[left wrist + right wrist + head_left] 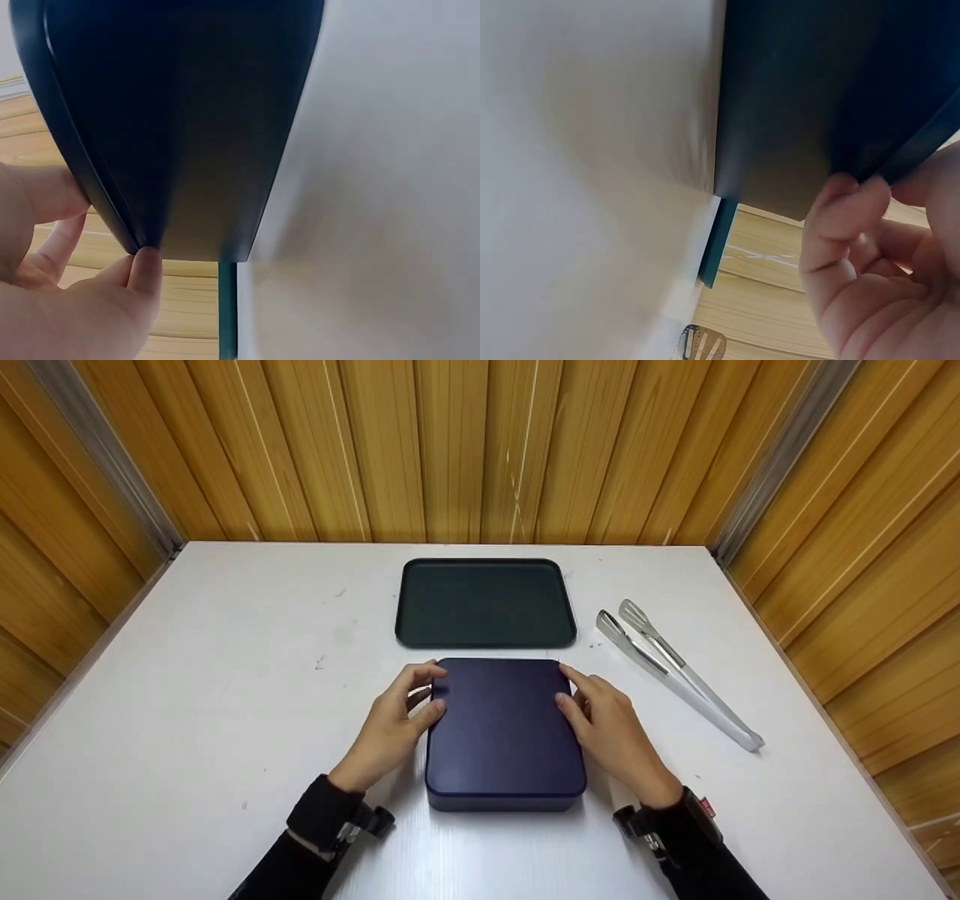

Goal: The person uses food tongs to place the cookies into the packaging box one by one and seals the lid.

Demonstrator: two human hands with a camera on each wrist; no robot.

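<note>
A dark blue rectangular box [504, 805] lies flat on the white table in front of me, its matching lid [506, 727] on top. At the lid's far left corner, my left hand [394, 716] pinches the edge, thumb and fingertips on the rim. My right hand [613, 727] does the same at the far right corner, its index finger stretched along the edge. Both wrist views show fingertips at the seam under the lid's rim, seen from the left hand [82, 292] and the right hand [877, 270]. The box's inside is hidden.
Just beyond the box lies a dark green tray [486, 604]. Metal tongs [705, 707] rest spread on the table [225, 675] at the right. Wood-patterned panels [450, 450] stand along the table's back and sides.
</note>
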